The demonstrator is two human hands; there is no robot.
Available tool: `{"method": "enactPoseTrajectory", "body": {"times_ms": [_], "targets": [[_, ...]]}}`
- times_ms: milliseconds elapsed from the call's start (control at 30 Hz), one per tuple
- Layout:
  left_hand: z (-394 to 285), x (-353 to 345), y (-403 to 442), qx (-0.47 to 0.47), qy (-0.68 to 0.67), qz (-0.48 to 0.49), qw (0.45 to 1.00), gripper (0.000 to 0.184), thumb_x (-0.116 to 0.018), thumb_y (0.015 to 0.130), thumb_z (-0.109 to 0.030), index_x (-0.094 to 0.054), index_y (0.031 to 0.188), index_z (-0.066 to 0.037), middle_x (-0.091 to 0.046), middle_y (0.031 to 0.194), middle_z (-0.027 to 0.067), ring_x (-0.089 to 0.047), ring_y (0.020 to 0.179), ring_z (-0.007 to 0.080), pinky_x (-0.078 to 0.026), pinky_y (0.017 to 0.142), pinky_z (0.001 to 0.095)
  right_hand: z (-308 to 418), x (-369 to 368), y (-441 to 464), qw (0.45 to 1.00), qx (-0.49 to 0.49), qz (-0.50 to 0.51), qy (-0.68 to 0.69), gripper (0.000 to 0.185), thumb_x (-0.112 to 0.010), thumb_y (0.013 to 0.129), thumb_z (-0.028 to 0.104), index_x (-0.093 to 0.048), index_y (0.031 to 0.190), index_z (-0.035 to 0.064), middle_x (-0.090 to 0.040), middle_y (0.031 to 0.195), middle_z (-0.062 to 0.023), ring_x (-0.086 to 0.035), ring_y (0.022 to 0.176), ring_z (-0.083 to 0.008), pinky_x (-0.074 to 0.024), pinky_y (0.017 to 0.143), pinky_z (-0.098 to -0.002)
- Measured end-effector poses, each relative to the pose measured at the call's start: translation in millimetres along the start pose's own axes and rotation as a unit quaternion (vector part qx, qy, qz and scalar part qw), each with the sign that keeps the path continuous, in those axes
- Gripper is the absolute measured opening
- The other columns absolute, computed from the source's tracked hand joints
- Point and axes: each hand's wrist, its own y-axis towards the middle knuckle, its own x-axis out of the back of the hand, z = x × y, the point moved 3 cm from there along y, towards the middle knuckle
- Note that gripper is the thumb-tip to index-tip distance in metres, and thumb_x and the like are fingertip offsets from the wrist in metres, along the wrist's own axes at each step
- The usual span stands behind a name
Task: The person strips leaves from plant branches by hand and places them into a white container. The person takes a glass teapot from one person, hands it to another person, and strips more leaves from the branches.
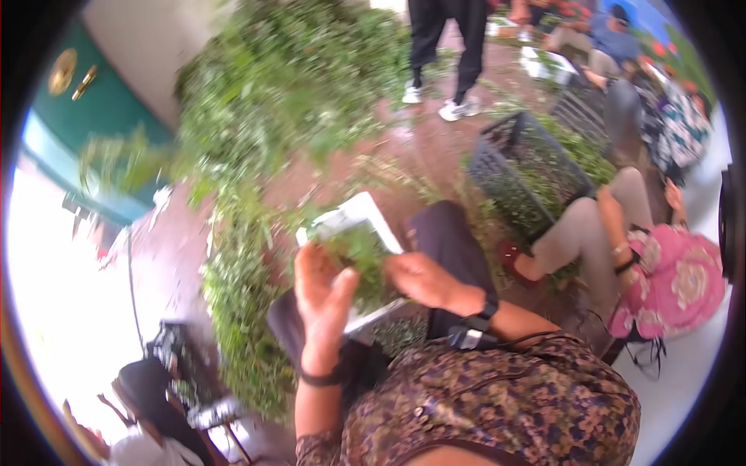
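My left hand [320, 291] is raised over a white foam box [369, 208], palm showing and thumb apart from the fingers. Nothing shows in its grip. To its right, my right hand [426, 279] has its fingers curled in, and leafy green sprigs [364, 250] lie against its fingertips. The exact grip is blurred. The box stands between my knees, with greens inside it. Below its near edge, small dark-green leaves [400, 332] show in my lap area. Blurred leafy stalks [128, 163] appear at the left, in front of the green door.
A large heap of cut greens [287, 85] spreads along the wall and down my left side. Dark plastic crates [505, 167] of leaves stand to the right, beside a seated person in pink [672, 283]. Someone stands ahead in black trousers [447, 39]. Others sit farther back.
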Motion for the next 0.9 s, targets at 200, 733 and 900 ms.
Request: {"method": "enactPoseTrajectory", "body": {"times_ms": [200, 733, 900], "targets": [[-2.7, 29.4, -7.1, -0.018, 0.027, -0.052, 0.998, 0.044, -0.058, 0.087, -0.006, -0.037, 0.125, 0.0, -0.055, 0.102, 0.0115, -0.059, 0.078, 0.0145, -0.049, 0.071, 0.0269, -6.0, -13.9, 4.9, 0.974, -0.054, 0.042, 0.214, 0.03, -0.043, 0.096, 0.034, -0.051, 0.081, 0.0094, -0.041, 0.063, 0.0071, -0.033, 0.051, -0.0011, -0.0255, 0.045, -0.018], [-7.1, 34.0, -22.5, -0.097, 0.165, -0.086, 0.978, 0.029, -0.053, 0.087, 0.002, -0.046, 0.114, 0.001, -0.056, 0.098, 0.0066, -0.055, 0.071, 0.0072, -0.047, 0.064, 0.0205, 6.2, -25.6, 4.9, 0.981, -0.088, 0.06, 0.16, 0.019, -0.045, 0.095, 0.027, -0.048, 0.087, 0.0099, -0.033, 0.065, 0.0073, -0.03, 0.056, -0.0027, -0.026, 0.048, -0.0187], [-18.2, 12.4, -25.7, -0.115, 0.241, -0.017, 0.964, 0.04, -0.057, 0.084, 0.004, -0.044, 0.121, 0.001, -0.057, 0.109, 0.0055, -0.052, 0.065, 0.0038, -0.045, 0.058, 0.0186, 13.4, -26.2, 5.0, 0.997, 0.005, 0.037, -0.06, 0.016, -0.045, 0.094, 0.022, -0.049, 0.092, 0.0071, -0.041, 0.067, 0.0031, -0.041, 0.061, -0.0058, -0.0366, 0.057, -0.0231]]}}
